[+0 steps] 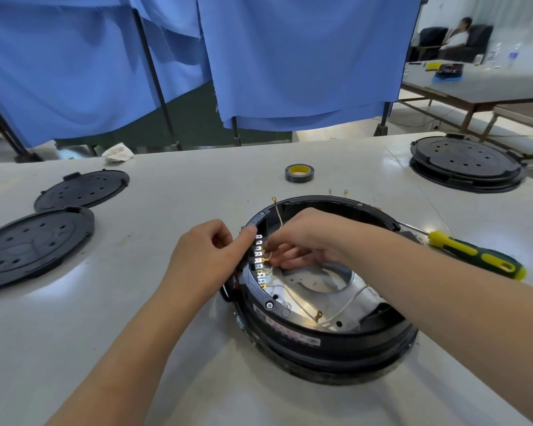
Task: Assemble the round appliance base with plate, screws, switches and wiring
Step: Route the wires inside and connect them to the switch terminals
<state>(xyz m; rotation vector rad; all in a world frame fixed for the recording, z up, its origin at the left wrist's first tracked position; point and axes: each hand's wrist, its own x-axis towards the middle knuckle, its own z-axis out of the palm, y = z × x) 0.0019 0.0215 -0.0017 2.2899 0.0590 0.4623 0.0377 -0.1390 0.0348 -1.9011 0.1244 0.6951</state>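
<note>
Base (320, 342) is sitting open on the table (197, 379), near centre. Plate (317, 282) looks already seated inside, rim screws in. Wiring step is underway: left hand (203, 259) is pinching the switch block (260, 261) at the left rim, right hand (308, 238) is working a terminal onto it, fingers closed on something small; cannot tell exactly what. Several wires (302, 305) with ring lugs are lying loose, so wiring looks unfinished. Covers (34, 244) are off to the left, apart from the base, not fitted. Screwdriver (474, 255) is lying just right of the base, tape (299, 172) behind it.
</note>
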